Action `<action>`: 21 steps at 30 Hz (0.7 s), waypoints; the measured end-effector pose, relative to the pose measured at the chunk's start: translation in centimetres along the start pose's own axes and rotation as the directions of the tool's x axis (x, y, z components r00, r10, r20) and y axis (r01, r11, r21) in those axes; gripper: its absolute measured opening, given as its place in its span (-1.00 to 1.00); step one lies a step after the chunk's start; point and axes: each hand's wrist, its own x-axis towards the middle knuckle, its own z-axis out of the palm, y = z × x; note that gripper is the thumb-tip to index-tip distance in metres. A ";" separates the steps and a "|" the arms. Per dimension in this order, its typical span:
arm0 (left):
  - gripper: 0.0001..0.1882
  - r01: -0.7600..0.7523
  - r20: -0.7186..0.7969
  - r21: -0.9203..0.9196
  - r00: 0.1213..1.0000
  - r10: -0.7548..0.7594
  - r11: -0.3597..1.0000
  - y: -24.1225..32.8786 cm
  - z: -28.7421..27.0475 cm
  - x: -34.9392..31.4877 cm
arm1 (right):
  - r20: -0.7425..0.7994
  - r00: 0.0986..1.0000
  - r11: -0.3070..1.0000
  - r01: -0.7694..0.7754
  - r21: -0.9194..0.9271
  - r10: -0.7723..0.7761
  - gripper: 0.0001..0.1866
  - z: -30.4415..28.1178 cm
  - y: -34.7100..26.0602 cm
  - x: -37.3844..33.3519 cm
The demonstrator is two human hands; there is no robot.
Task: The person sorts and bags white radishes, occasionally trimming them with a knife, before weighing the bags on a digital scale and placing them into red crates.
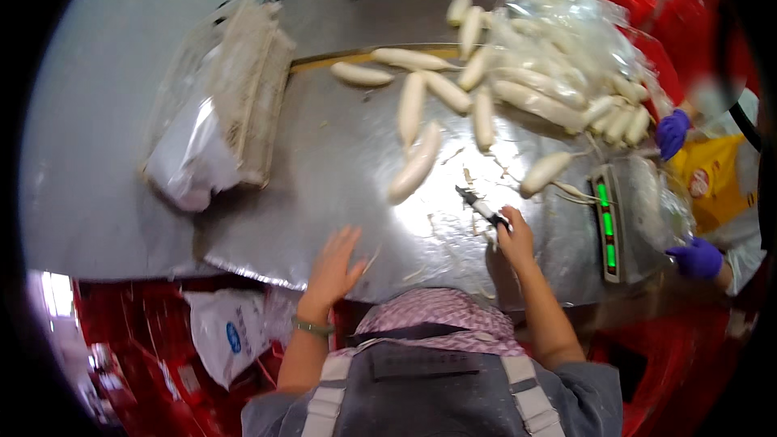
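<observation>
My right hand (515, 235) is closed around the black end of a slim black-and-white peeler (483, 209), which points up and left over the metal table (340, 186). My left hand (335, 263) rests near the table's front edge, fingers stretched out, with nothing in it. A thin pale strip lies beside its thumb. Long white daikon radishes lie beyond both hands. The closest one to the peeler is a slanted daikon (415, 162) in the middle; another daikon (545, 173) lies to the right. Peel scraps are scattered around the peeler.
On the left stands a dirty white plastic crate (257, 97) with a white bag (194, 158) at its side. Clear plastic bags (550, 28) and more daikons pile up at the back right. A scale (609, 226) with a green-lit display stands by a co-worker's purple-gloved hands (698, 259).
</observation>
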 end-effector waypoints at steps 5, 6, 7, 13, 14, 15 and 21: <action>-0.27 0.195 -0.576 0.247 0.817 -0.018 0.949 -6.3 -9.8 0.5 | 0.071 0.997 0.985 -0.033 0.171 0.021 -0.64 6.0 0.1 -8.0; -0.26 0.258 -0.656 0.271 0.755 -0.018 0.927 -7.2 -12.2 0.3 | 0.125 0.992 0.987 -0.042 0.156 0.023 -0.64 5.9 -1.4 -8.5; -0.24 0.317 -0.731 0.288 0.682 -0.006 0.904 -8.6 -14.4 0.4 | 0.163 0.981 0.977 -0.135 0.165 0.108 -0.66 5.7 -2.9 -8.8; -0.25 0.569 -0.860 0.315 0.510 -0.024 0.760 -18.7 -24.4 2.0 | 0.190 0.976 0.952 -0.154 0.264 0.106 -0.70 8.0 -5.1 -9.1; -0.28 0.633 -0.864 0.325 0.501 -0.051 0.702 -20.7 -24.8 2.1 | 0.191 0.977 0.945 -0.152 0.290 0.099 -0.70 8.7 -5.3 -8.9; -0.31 0.680 -0.865 0.345 0.498 -0.063 0.647 -22.3 -25.3 2.7 | 0.211 0.973 0.940 -0.158 0.304 0.095 -0.71 9.1 -6.2 -8.8; -0.64 0.402 -0.456 0.005 0.816 -0.355 0.916 -24.6 -30.9 2.5 | 0.320 0.941 0.955 -0.187 0.228 0.108 -0.75 10.7 -10.1 -10.0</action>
